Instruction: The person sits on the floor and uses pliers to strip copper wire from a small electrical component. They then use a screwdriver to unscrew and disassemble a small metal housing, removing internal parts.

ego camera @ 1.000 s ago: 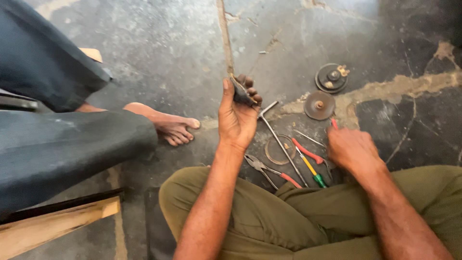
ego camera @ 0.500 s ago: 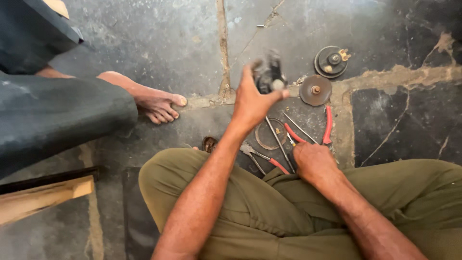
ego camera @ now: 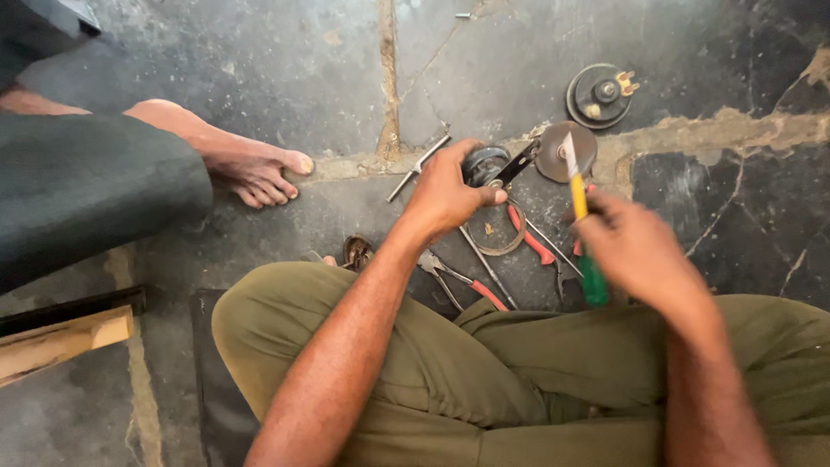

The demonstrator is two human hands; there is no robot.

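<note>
My left hand [ego camera: 445, 195] grips a small round dark metal part with a flat bracket [ego camera: 488, 164], held above the floor. My right hand [ego camera: 635, 251] holds a screwdriver with a yellow and green handle [ego camera: 584, 229], its shaft pointing up toward the part. Below the hands, on the cracked dark floor, lie red-handled pliers [ego camera: 458, 281], a second red-handled tool [ego camera: 529, 238], a thin metal ring [ego camera: 494, 238] and a long metal rod [ego camera: 486, 264]. I sit cross-legged in olive trousers [ego camera: 450, 372].
A round dark horn-like disc with brass terminals [ego camera: 598, 93] and a rusty metal disc [ego camera: 566, 151] lie at the far right. Another person's bare foot [ego camera: 251, 164] and dark trouser leg [ego camera: 95, 190] are at the left. A wooden plank [ego camera: 60, 342] sticks in at lower left.
My right hand has picked the yellow and green screwdriver up off the floor and raised it toward the part. My left hand has lowered the metal part slightly.
</note>
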